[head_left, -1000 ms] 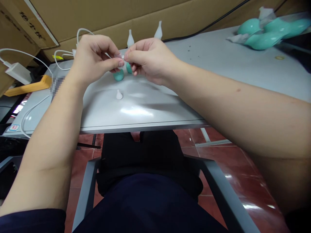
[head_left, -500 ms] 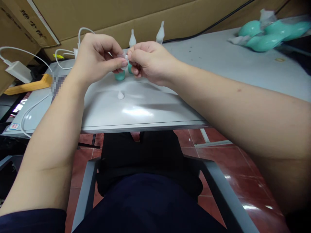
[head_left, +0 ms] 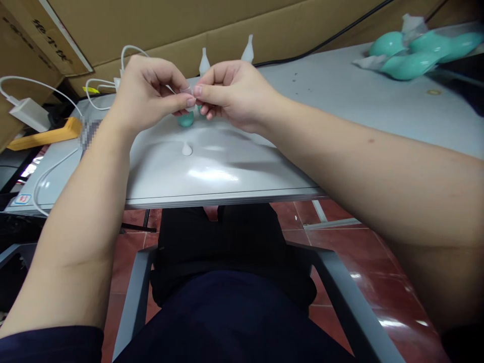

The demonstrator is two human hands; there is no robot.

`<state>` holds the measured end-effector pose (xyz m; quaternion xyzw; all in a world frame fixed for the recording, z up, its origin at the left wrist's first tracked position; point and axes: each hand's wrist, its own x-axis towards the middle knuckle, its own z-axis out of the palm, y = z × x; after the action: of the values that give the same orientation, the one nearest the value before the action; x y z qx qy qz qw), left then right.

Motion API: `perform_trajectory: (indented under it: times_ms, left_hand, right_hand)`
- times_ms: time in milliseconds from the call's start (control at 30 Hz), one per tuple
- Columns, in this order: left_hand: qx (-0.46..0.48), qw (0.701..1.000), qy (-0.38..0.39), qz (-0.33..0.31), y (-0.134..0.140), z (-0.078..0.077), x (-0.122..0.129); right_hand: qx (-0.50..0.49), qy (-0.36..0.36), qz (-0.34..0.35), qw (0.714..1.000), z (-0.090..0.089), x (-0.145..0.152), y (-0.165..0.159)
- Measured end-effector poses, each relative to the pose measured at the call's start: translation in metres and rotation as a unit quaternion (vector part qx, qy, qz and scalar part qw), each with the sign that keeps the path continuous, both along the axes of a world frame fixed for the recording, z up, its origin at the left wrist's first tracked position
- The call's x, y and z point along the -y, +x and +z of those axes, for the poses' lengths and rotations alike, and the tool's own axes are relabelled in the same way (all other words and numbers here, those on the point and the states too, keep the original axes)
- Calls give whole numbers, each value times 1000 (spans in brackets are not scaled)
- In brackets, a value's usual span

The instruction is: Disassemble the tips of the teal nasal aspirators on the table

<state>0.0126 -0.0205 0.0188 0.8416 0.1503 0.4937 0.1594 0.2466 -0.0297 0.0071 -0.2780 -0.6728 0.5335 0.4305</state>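
Clear piece (head_left: pixel 189 92), long axis roughly sideways, left hand (head_left: pixel 145 96), right hand (head_left: pixel 240 96) pinching

Grey table (head_left: pixel 321 85); small white nozzle (head_left: pixel 187 149) on it; teal bulbs (head_left: pixel 410 65) far right

At ten o'clock the left hand (head_left: pixel 145 93) grips a small clear piece (head_left: pixel 188 91) between thumb and fingers; at twelve the right hand (head_left: pixel 234 96) pinches its three o'clock end. From there toward six o'clock sit a green bulb (head_left: pixel 185 120), just below, and a small white tip (head_left: pixel 187 149) farther along the grey table (head_left: pixel 359 91). White nozzles (head_left: pixel 248 51) rise at eleven and twelve, teal bulbs (head_left: pixel 410 65) lie heaped at two, and a black cable (head_left: pixel 280 62) runs past one o'clock
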Motion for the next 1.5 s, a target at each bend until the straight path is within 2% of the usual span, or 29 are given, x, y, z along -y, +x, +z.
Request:
perform_trajectory:
  times_ms: [333, 467, 633, 767, 967, 1267, 1367, 1500]
  left_hand:
    - [-45, 997, -34, 43, -3, 5, 4]
    - [-37, 998, -43, 39, 0, 9, 14]
    - [-100, 988, -94, 68, 0, 17, 29]
    - [-109, 988, -99, 50, -5, 15, 22]
    - [-114, 985, -123, 46, -9, 13, 16]
    - [-92, 992, -87, 6, -15, -3, -15]
    - [-87, 993, -82, -7, -16, -1, -12]
    - [-84, 992, -94, 1, -12, 5, 5]
  right_hand:
    - [11, 12, 1, 1000, 1, -1, 2]
    - [-2, -8, 22, 1000, 2, 3, 2]
    - [7, -42, 34, 999, 2, 5, 0]
    - [-2, -80, 45, 996, 5, 6, 0]
    - [2, -102, 24, 994, 11, 12, -2]
    - [-15, -79, 45, 996, 1, 4, 0]
    - [-11, -80, 44, 996, 2, 4, 0]
    - [-9, -83, 44, 995, 5, 7, -1]
